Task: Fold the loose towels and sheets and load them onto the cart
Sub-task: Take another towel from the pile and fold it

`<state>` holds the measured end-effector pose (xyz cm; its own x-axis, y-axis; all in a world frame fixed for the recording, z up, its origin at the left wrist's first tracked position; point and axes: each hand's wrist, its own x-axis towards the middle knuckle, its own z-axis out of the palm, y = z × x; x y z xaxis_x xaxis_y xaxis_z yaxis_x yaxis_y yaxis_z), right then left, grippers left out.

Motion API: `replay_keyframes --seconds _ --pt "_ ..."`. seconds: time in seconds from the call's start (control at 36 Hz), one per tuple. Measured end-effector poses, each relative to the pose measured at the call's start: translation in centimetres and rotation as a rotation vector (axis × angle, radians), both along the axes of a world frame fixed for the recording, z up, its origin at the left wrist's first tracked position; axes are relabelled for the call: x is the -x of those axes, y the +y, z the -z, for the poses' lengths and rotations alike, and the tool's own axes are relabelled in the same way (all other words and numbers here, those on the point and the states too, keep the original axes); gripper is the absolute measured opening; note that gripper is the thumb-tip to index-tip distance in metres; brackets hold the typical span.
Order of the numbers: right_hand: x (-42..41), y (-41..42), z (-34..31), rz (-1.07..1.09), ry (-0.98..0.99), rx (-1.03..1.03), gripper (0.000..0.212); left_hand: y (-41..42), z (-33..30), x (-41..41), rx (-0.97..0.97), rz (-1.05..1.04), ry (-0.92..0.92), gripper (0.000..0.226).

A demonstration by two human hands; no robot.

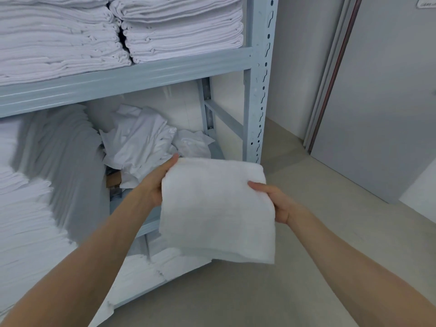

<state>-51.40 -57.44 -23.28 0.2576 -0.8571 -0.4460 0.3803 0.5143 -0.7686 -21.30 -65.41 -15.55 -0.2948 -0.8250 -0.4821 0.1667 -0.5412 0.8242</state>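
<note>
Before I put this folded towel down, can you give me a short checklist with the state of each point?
1. Left hand grips the folded white towel at its left edge: ok.
2. Right hand grips its right edge: ok.
3. Towel folded flat, no loose corner hanging: ok.
4. Cart in sight to receive it: not ok, only the grey metal shelf rack shows.
5. Loose crumpled sheets on the middle shelf are folded: not ok.
6. Floor ahead free of obstacles: ok.
</note>
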Motion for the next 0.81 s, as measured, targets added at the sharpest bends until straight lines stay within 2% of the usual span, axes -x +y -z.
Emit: replay_keyframes --seconds 0.06,0.14,0.19,0.25,0.39,0.47,0.56,0.61,0.72,0.81 --pt "-0.4 -0.7 -0.2 0.060 -0.011 -0.014 0.057 0.0 1.4 -0.1 -0.073 -0.021 0.121 0.057" --pt "-0.6 -1.9 -0.6 0.210 -0.004 -0.010 0.043 0.5 4.3 0.7 -0.148 -0.038 0.183 0.069" --pt "-0.5 -2.4 -0.7 0.254 0.064 0.024 0.024 0.9 5.9 1.2 -0.155 0.001 0.186 0.077" --pt "-0.1 -2.5 -0.6 0.272 0.192 0.031 0.016 1.3 6.8 1.3 -0.137 0.059 0.170 0.075" --pt "0.6 -2.1 -0.3 0.384 0.368 0.027 0.020 1.5 7.5 0.6 -0.032 0.176 0.063 0.063" --pt "1.1 -1.6 0.6 0.431 0.155 -0.044 0.038 1.5 7.2 1.3 -0.004 0.155 -0.004 0.062" --pt "1.3 -1.0 0.6 0.296 -0.010 -0.094 0.040 1.5 7.0 2.0 0.030 0.111 -0.066 0.064" --pt "1.9 -0.9 0.5 0.214 -0.009 -0.083 0.039 1.5 7.1 2.0 0.045 0.133 -0.090 0.064" --pt "2.9 0.0 0.3 0.060 -0.016 -0.068 0.034 1.3 7.1 1.0 0.004 0.209 -0.023 0.058" --pt "3.1 0.2 0.5 0.014 0.046 -0.029 0.045 0.9 7.1 0.3 0.017 0.220 0.029 0.065"
